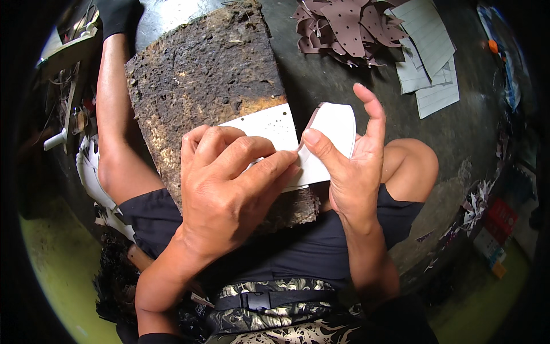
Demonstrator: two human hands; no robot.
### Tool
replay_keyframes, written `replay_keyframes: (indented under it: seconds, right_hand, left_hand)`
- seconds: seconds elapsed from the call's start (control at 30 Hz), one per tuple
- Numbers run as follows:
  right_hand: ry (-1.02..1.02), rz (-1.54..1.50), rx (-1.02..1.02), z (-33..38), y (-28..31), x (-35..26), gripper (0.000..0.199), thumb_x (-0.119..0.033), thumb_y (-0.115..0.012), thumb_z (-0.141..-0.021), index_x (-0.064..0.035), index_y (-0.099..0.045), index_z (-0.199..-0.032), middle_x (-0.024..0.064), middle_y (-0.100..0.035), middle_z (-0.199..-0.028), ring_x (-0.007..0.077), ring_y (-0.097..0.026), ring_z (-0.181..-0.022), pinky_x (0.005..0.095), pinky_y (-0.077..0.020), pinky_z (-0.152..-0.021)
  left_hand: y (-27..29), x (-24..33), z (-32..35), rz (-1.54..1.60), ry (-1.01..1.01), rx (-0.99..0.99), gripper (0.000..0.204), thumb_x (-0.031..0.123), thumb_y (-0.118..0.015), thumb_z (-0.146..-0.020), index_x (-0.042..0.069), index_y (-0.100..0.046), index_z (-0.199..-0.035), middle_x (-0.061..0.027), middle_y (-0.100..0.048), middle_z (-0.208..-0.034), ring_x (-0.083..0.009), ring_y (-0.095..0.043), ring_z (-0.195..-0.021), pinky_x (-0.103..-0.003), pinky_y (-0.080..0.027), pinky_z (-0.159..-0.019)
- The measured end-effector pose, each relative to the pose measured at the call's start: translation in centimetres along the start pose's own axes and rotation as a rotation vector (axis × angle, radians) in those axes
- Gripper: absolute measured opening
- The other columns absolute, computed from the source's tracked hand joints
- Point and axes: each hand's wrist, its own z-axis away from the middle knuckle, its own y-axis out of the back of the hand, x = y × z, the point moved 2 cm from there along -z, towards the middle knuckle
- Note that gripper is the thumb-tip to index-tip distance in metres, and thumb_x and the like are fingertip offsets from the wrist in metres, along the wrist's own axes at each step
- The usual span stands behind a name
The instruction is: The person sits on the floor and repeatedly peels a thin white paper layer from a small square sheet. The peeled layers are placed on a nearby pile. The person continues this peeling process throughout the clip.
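A bent white piece with a thin brown edge (339,127) stands up between my hands. My right hand (358,166) grips it, thumb pressed on its white face, index finger raised and the other fingers behind. My left hand (220,183) is closed, its fingertips pinching at the lower left edge of this piece; what exactly lies between them is partly hidden. Under my left fingers is a white sheet with small dark holes (279,121). That sheet rests on the lower right part of a rough, worn brown board (200,69), which leans across my lap.
Past the board's far right lies a heap of brown cut pieces with dark dots (358,28). White lined sheets (431,37) lie to its right. Paper scraps (474,206) are scattered at the right. A wooden-framed object (69,51) stands at the far left.
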Motion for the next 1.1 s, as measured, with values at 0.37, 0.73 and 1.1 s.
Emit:
replay_keyframes:
  seconds: [0.37,0.73,1.1]
  right_hand:
    - [0.030,0.173,-0.076,-1.2,0.8,-0.5,0.087,0.008,-0.087,-0.099,-0.0094,-0.040,-0.170,0.0080,-0.079,-0.109,0.0118,-0.077,-0.096,0.0279,-0.0642,-0.085]
    - [0.022,0.275,-0.139,-2.3,1.7,-0.5,0.080,0.007,-0.088,-0.098,-0.0088,-0.047,-0.164,0.0056,-0.077,-0.109,0.0112,-0.075,-0.099,0.0281,-0.0629,-0.086]
    - [0.039,0.358,-0.150,-3.0,3.0,0.5,0.079,0.005,-0.089,-0.099,-0.0086,-0.046,-0.164,0.0073,-0.080,-0.114,0.0118,-0.077,-0.102,0.0280,-0.0629,-0.090]
  left_hand:
    - [0.6,-0.7,-0.3,0.016,-0.039,-0.052,0.023,0.021,-0.095,-0.084,0.021,-0.088,-0.107,0.0066,-0.074,-0.101,-0.0203,-0.068,-0.096,-0.043,-0.048,-0.094]
    - [0.6,-0.8,-0.1,0.030,-0.044,-0.052,0.028,0.020,-0.095,-0.084,0.021,-0.089,-0.110,0.0062,-0.074,-0.101,-0.0205,-0.067,-0.096,-0.042,-0.049,-0.092]
    - [0.7,-0.9,0.1,0.041,-0.039,-0.063,0.037,0.017,-0.102,-0.079,0.019,-0.092,-0.114,0.0034,-0.076,-0.101,-0.0219,-0.068,-0.096,-0.042,-0.051,-0.088]
